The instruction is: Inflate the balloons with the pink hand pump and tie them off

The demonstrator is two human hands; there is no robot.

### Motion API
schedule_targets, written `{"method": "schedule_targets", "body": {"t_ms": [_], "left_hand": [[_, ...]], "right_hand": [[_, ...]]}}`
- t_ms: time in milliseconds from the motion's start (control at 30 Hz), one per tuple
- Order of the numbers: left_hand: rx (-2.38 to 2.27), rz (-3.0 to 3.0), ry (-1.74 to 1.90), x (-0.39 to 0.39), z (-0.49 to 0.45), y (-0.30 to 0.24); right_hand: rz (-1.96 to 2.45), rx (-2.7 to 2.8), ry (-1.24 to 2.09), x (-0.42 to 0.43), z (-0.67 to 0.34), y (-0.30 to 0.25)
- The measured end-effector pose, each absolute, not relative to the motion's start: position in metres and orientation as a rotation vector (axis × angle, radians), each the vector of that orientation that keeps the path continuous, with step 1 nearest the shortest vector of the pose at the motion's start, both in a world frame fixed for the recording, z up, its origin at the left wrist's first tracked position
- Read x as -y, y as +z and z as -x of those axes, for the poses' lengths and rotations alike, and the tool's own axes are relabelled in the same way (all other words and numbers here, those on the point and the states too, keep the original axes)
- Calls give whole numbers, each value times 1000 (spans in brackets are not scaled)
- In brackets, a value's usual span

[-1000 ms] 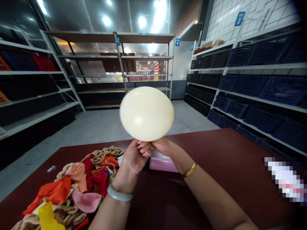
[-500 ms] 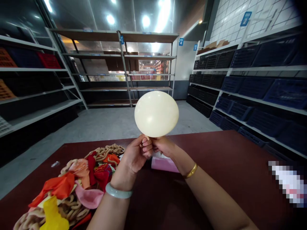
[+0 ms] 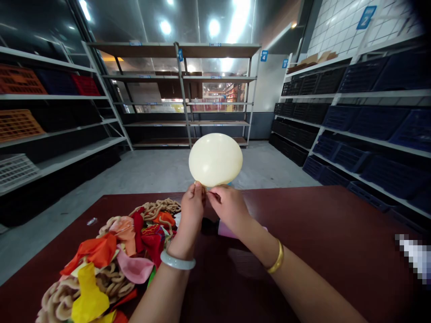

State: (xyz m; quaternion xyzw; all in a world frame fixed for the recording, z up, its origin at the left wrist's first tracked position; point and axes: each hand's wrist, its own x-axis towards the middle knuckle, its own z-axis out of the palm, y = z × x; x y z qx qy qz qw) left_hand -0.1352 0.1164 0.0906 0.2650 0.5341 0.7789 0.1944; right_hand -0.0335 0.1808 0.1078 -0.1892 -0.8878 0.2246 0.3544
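Observation:
A blown-up cream-white balloon (image 3: 215, 159) stands above my two hands, with its neck pointing down toward me. My left hand (image 3: 193, 204), a pale bangle on its wrist, is closed around the neck just under the round body. Close beside it, my right hand (image 3: 229, 204) pinches with thumb and forefinger at the neck's end; a gold bracelet circles that wrist. The knuckles hide most of the neck. Partly behind my right forearm, a pink-lilac object (image 3: 226, 229) with a dark end lies on the table; its kind is unclear.
Uninflated balloons (image 3: 97, 251) in several colours lie piled with beige twisted cords at the left of the dark red table (image 3: 303, 233). A small clear scrap (image 3: 92, 221) lies near the left edge. Shelves with blue crates (image 3: 384, 170) stand right; a metal rack (image 3: 185, 89) stands behind.
My fingers have shifted on the neck, and the right hand has drawn slightly away from the left. The balloon looks a little smaller. The view has turned slightly left.

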Motion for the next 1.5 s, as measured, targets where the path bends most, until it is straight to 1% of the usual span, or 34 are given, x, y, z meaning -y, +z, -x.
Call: {"method": "schedule_targets", "body": {"t_ms": [100,167,233,300,433,633,767,933,1167,1267,1367,1500], "left_hand": [[-1920,-1047,2047,-114,132,92],[-2150,-1269,1883,-112,129,94],[-2263,-1479,1712,-112,126,95],[-2293,-1642,1567,-112,124,94],[-2277,-1703,1435,-114,125,91],[-2029,-1694,1464,-112,126,94],[-1922,-1766,1417,-111,127,95],[-1943,-1850,1339,-111,128,97],[-1940,-1962,1273,-110,139,94],[-1989,-2022,1199,-110,138,92],[-2045,-2055,1200,-110,136,90],[-2054,-2049,1215,-110,136,91]], "right_hand": [[509,2362,111,-174,23,121],[494,2372,-106,-174,17,128],[444,2352,-242,-179,12,133],[384,2327,-298,-186,9,136],[359,2323,-267,-200,3,141],[320,2360,-198,-209,-7,151],[258,2366,-127,-213,-7,150],[240,2378,-89,-213,-6,149],[172,2436,142,-215,-14,156],[168,2425,59,-215,-12,154],[123,2462,-37,-214,-8,151],[58,2474,-71,-215,-7,151]]}}
